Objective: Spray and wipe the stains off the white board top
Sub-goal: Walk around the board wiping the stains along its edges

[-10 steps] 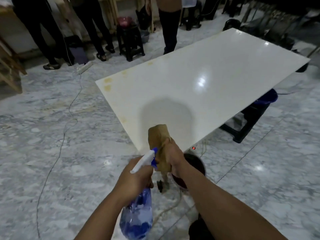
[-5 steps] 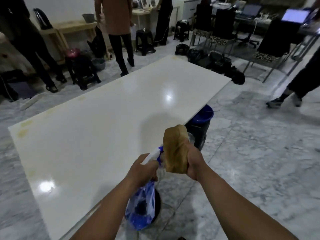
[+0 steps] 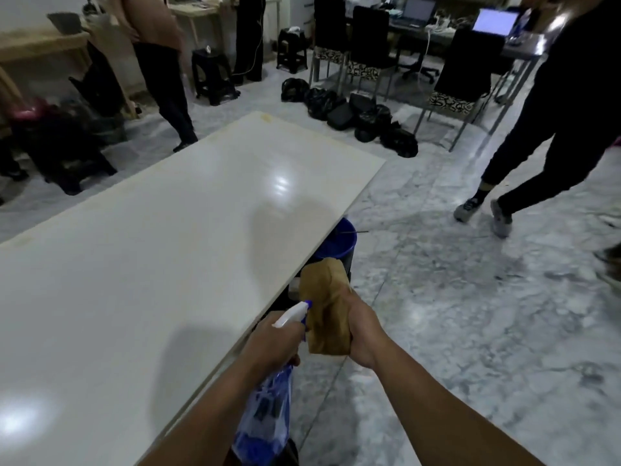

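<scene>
The white board top (image 3: 161, 257) stretches from the lower left to the upper middle, with a faint yellowish stain (image 3: 267, 118) at its far corner. My left hand (image 3: 274, 343) grips the neck of a blue spray bottle (image 3: 268, 408) with a white nozzle, held just off the board's right edge. My right hand (image 3: 361, 331) grips a folded tan cloth (image 3: 326, 307) upright beside the nozzle, over the floor.
A blue bucket (image 3: 342, 240) sits under the board's right edge. A person in black (image 3: 551, 129) walks on the marble floor at the right. Another person (image 3: 161, 62) stands beyond the board. Black bags (image 3: 356, 116), chairs and stools crowd the back.
My view has swung right along the board, so the board lies more to the left. Both hands keep the bottle and cloth. The walking person has come closer on the right.
</scene>
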